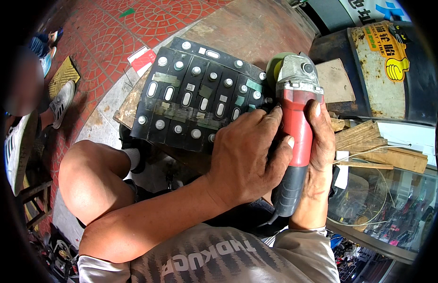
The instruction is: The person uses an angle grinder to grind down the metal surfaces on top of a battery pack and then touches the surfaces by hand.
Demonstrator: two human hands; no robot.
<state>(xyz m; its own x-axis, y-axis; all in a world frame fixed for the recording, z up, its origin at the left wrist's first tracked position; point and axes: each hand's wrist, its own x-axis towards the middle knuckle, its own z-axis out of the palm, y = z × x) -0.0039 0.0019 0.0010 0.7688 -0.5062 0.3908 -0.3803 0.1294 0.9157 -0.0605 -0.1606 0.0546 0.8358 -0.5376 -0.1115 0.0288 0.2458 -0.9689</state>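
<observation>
Grinder (297, 125): just right of black battery block (193, 65) | right hand (321, 141): fingers grasping its red body | left hand (245, 153): thumb and fingers against its left side, grip unclear | red-tiled floor (103, 40): far left

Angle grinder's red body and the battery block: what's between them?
The left hand. The head view shows it there, overlapping the edge of the angle grinder and hiding the near right part of the battery block.
</observation>
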